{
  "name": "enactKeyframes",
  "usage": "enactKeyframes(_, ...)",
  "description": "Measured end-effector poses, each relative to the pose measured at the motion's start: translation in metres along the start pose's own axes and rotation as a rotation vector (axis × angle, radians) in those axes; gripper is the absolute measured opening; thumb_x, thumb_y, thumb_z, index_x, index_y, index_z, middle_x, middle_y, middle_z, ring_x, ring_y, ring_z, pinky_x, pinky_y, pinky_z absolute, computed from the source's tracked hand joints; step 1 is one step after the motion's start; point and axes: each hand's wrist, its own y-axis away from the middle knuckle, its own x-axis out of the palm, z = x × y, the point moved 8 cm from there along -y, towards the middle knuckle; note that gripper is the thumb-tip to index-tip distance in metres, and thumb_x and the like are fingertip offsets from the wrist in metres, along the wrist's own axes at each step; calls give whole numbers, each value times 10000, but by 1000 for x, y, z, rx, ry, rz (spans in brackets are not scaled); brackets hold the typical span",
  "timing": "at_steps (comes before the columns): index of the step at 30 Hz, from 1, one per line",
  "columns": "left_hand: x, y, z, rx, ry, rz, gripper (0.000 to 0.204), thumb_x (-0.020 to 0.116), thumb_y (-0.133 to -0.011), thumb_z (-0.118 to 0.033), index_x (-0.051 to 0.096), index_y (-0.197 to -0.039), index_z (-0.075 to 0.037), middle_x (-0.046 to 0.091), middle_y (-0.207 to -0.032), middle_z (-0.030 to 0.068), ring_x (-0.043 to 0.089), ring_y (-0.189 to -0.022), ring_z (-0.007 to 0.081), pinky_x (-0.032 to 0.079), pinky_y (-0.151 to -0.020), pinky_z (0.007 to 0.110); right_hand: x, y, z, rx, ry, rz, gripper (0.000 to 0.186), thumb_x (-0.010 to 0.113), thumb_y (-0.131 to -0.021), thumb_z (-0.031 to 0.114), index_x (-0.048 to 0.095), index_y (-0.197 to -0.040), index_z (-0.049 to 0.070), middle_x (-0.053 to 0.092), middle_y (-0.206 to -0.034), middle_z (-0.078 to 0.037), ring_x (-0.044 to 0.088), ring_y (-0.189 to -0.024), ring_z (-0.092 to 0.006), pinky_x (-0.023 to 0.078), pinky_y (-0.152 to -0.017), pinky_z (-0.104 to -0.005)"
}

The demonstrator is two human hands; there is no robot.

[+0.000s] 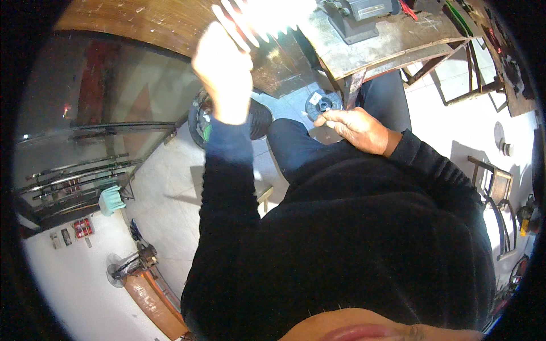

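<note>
Left hand [223,71] is up in glare, fingers seemingly apart, hold unreadable. Right hand [364,129] curls near the reel [323,104] below the bench [341,57] corner, hold unclear. Light, steady right fingers seem best

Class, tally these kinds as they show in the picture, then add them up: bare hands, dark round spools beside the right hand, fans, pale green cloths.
Bare hands (left hand, right hand): 2
Dark round spool: 1
Fan: 1
Pale green cloth: 1
Total: 5
</note>
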Motion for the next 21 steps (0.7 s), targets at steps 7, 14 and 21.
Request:
enactKeyframes(7, 27, -54, 85, -508, 478, -77, 209, 538, -1103, -241, 677, -1039, -99, 701, -999, 62, 665, -935, 110, 535, -749, 305, 3, 3, -6, 114, -22, 29, 253, 559, -1100, 112, 693, -1311, 75, 717, -1011, -187, 703, -923, -312, 553, -880, -405)
enactKeyframes(14, 21, 47, 9, -65, -331, -17, 71, 620, -966, -19, 618, -895, -19, 649, -794, 154, 692, -756, 321, 554, -702, 369, -1, 2, -4, 125, -24, 36, 253, 542, -1117, 123, 692, -1317, 79, 665, -865, -142, 635, -774, -243, 528, -770, -383)
enactKeyframes(21, 3, -75, 23, -125, 368, 204, 157, 649, -1063, -137, 694, -1029, 9, 676, -834, 58, 623, -684, 136, 502, -581, 268, -1, 3, 5, 42, -22, -13, 251, 543, -1112, 105, 694, -1310, 72, 709, -951, -164, 677, -827, -267, 548, -807, -388)
